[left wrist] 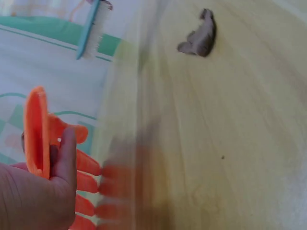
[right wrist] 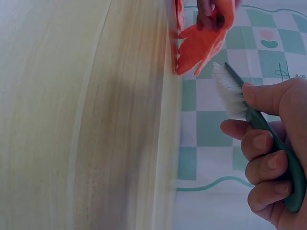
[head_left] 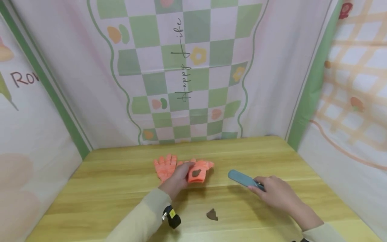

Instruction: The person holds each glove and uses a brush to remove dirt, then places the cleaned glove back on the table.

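My left hand (head_left: 178, 179) grips an orange knit glove (head_left: 201, 165) near its cuff and holds it just above the table. A brown patch (head_left: 196, 173) marks the side of that glove facing the head camera. Another orange glove (head_left: 164, 167) lies on the table just left of this hand, fingers pointing away. In my right hand (head_left: 279, 195) is a teal-handled brush (head_left: 242, 178), apart from the gloves. Its white bristles (right wrist: 229, 91) show in the right wrist view, with fingers curled round the handle.
A torn brown piece (head_left: 212, 214) lies on the wood-patterned table (head_left: 121, 201) between my forearms, toward the front. A dark speck (left wrist: 223, 157) sits on the tabletop in the left wrist view. Printed curtains (head_left: 199, 77) stand behind the table and at both sides.
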`<action>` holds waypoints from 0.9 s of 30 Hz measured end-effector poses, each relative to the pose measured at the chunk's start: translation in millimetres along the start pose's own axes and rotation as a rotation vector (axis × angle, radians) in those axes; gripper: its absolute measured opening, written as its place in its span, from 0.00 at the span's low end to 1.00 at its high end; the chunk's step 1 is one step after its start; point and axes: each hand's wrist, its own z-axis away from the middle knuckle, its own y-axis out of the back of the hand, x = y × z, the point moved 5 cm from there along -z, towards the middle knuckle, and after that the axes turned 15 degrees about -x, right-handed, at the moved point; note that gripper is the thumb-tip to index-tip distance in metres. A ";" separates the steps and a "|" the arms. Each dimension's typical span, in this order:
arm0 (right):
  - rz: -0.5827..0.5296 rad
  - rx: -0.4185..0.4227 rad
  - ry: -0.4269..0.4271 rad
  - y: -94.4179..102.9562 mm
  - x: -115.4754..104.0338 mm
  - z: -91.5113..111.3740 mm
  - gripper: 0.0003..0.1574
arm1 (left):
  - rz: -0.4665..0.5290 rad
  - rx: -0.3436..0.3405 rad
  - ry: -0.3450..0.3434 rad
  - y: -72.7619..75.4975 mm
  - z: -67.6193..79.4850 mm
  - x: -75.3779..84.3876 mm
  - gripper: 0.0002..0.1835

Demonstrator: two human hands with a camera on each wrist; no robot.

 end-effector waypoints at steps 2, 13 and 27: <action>0.008 0.004 0.006 0.4 -1.2 -1.4 0.28 | 0.057 0.002 0.004 -5.0 7.9 4.6 0.24; 0.016 0.012 0.033 2.0 -14.5 -5.6 0.29 | 0.167 -0.086 0.021 2.2 33.0 18.9 0.29; 0.036 0.228 0.252 18.4 -69.7 0.0 0.20 | 0.226 -0.337 -0.013 -3.4 70.7 24.3 0.31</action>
